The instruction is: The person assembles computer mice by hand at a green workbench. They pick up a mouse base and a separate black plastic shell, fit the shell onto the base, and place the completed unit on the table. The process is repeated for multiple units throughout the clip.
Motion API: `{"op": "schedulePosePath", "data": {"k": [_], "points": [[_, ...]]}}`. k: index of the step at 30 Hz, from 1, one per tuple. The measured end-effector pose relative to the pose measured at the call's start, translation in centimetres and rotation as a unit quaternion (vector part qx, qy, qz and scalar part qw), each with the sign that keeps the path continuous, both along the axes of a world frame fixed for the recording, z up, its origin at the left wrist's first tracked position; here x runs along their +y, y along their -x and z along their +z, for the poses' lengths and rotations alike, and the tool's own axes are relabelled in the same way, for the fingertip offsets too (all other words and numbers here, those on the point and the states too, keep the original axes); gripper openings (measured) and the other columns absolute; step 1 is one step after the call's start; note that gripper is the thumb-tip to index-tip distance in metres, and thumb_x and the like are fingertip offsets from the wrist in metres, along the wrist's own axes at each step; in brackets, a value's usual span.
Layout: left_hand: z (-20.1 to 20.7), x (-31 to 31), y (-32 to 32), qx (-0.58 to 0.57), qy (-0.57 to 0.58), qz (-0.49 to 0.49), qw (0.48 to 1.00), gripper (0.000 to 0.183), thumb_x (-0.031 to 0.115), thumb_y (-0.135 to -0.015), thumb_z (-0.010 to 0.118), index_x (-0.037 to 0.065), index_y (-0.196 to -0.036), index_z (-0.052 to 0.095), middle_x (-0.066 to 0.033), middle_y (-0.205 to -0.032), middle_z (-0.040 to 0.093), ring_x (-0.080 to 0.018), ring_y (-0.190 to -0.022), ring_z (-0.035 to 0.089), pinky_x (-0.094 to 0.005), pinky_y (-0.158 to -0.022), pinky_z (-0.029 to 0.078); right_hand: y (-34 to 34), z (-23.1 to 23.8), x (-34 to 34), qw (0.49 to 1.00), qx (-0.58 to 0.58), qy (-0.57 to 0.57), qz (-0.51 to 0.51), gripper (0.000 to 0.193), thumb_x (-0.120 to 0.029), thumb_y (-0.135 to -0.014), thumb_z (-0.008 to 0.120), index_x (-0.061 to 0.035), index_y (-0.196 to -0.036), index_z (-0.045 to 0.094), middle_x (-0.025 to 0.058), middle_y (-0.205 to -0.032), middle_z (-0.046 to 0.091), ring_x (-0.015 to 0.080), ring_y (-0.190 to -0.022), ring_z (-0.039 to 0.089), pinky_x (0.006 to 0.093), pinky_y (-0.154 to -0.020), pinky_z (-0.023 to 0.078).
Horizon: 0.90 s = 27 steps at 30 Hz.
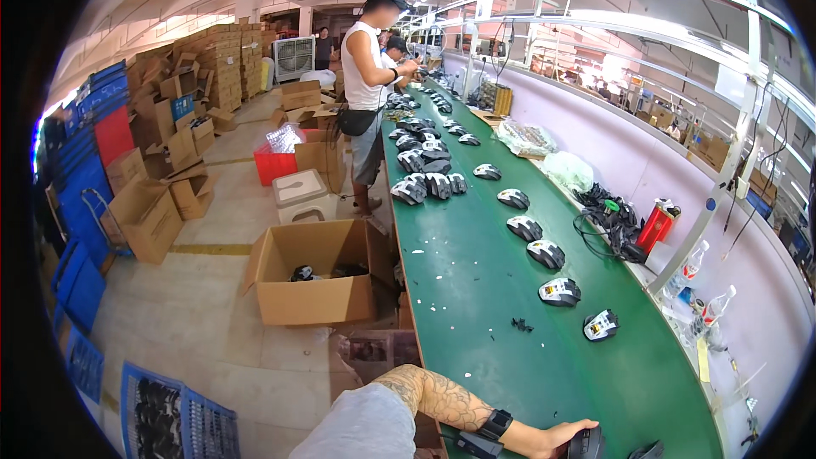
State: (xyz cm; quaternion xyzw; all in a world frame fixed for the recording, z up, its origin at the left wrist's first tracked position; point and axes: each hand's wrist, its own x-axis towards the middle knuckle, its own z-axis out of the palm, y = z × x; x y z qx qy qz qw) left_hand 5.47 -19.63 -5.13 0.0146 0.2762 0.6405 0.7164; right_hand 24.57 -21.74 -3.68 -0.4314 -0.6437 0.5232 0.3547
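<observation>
My left arm, tattooed and with a black wrist strap (495, 424), reaches in from the lower edge over the green bench. At its end my left hand (548, 439) closes around a black computer mouse (585, 444), partly cut off by the picture's edge. Just right of it lies another dark piece (649, 450), too cropped to name. A dark flat object (478, 444) shows below my wrist. My right hand is out of view. Up the bench from my hand, a mouse with a white-and-black shell (602, 325) is the nearest of a spaced row.
More mice (425, 186) cluster along the left edge of the green bench (459, 314), with small black scraps (522, 325) nearby. Cables (620, 221), a red can (657, 225) and plastic bottles (685, 269) line its right side. An open carton (316, 302) stands left; a co-worker (364, 76) stands farther up.
</observation>
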Motion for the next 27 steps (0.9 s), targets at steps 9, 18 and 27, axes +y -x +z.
{"op": "schedulePosePath", "data": {"k": [9,18,27], "points": [[-2.0,0.2,0.8,-0.092,-0.040,-0.119,0.988,0.039,0.031,-0.085,0.060,0.008,-0.116,0.053,-0.0059,-0.106,0.062,-0.0187,-0.097,0.060,-0.0350,-0.088,0.047,0.4,0.5,-0.5,0.998,-0.037,-0.044,0.018,0.024,-0.023,-0.091,0.060,-0.0044,-0.076,0.058,0.0037,-0.066,0.060,0.0102,-0.057,0.051,0.0234,-0.051,0.042],[2.7,-0.8,1.8,-0.017,-0.006,-0.121,0.992,0.039,0.037,-0.086,0.061,0.006,-0.109,0.060,-0.0103,-0.110,0.063,-0.0244,-0.103,0.058,-0.0423,-0.096,0.041,1.3,3.8,-1.2,0.999,0.030,0.025,-0.005,0.028,-0.011,-0.089,0.062,0.0008,-0.065,0.053,0.0010,-0.064,0.057,0.0080,-0.058,0.048,0.0248,-0.051,0.040],[5.6,14.7,7.1,0.403,-0.010,-0.173,0.899,0.040,0.041,-0.092,0.053,0.005,-0.105,0.060,-0.0086,-0.103,0.063,-0.0220,-0.096,0.060,-0.0426,-0.087,0.046,1.0,1.5,-0.3,0.997,0.055,0.046,0.007,0.013,-0.009,-0.087,0.064,0.0037,-0.088,0.068,0.0064,-0.080,0.068,0.0093,-0.072,0.062,0.0220,-0.067,0.050]]}}
